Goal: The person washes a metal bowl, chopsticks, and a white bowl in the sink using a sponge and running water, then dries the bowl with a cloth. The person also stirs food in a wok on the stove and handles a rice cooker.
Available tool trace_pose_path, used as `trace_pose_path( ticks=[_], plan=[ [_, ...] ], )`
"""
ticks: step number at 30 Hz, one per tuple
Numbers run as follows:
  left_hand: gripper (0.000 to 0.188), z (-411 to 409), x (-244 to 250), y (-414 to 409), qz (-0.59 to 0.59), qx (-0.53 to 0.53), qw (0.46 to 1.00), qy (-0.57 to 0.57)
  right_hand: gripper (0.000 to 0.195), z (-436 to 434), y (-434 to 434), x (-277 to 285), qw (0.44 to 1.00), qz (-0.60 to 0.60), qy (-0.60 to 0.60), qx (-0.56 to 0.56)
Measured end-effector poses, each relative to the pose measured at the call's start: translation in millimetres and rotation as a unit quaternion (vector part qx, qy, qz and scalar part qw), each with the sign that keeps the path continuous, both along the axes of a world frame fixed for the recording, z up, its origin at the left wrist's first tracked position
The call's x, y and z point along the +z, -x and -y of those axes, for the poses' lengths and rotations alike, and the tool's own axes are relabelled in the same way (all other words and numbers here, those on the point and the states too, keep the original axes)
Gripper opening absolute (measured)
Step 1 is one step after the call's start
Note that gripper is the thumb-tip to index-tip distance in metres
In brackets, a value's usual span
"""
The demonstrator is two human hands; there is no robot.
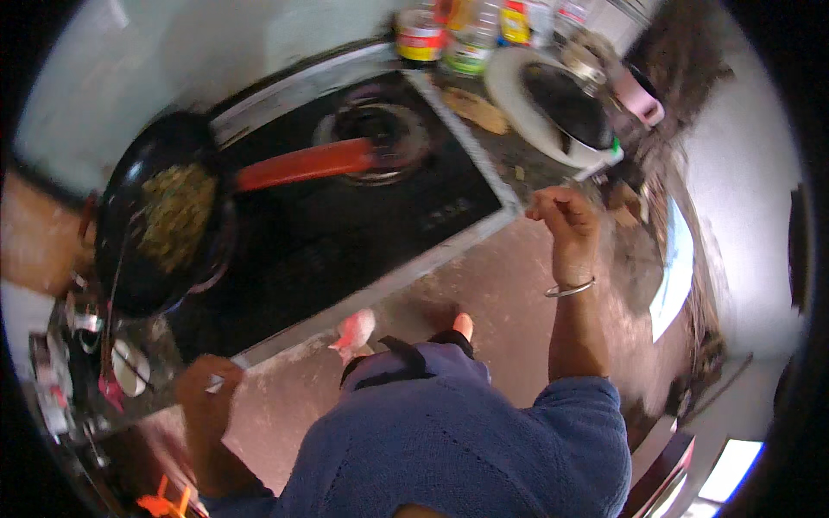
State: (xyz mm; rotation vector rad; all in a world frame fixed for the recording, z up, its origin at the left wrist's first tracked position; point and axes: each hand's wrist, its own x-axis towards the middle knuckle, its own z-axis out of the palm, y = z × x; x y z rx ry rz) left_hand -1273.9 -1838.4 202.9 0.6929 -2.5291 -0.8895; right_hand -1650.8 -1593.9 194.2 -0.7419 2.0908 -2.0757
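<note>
My left hand (208, 392) is by the near left corner of the black cooktop (291, 252), with a small whitish thing showing at its fingers; whether it is held is unclear. A wok (126, 259) with a red-orange handle (304, 165) sits on the cooktop's left side, holding greenish-yellow food (178, 213). A thin utensil (116, 278) leans over the wok's near left rim. Off the cooktop's right corner, my right hand (570, 217) is raised with bent fingers, a metal bangle at its wrist; its blurred fingertips hide whether it holds anything.
The right burner (375, 139) bears no pot, though the wok handle reaches over it. Bottles and jars (469, 39) line the back. A large pale dish (518, 97) with a dark pan or lid in it stands at the right. A pale oval object (131, 369) lies at the left.
</note>
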Motion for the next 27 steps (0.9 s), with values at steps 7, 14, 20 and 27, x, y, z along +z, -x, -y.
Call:
trace_pose_path(
  ticks=[7,14,20,27],
  plan=[
    [0.012,-149,-86,221,0.17,-0.239,0.95,-0.11,0.009,-205,67,-57,0.989,0.073,-0.113,-0.057],
    [0.02,-266,-157,395,0.094,-0.392,0.897,-0.18,0.012,-412,58,-114,0.928,0.201,-0.202,-0.239],
    [0.03,-326,-158,529,0.216,-0.214,0.813,-0.496,0.01,-478,28,-142,0.866,0.293,-0.142,-0.38],
    [0.038,-354,-240,641,0.125,-0.027,0.784,-0.608,0.009,-493,128,-155,0.881,0.212,-0.146,-0.397]
  ],
)
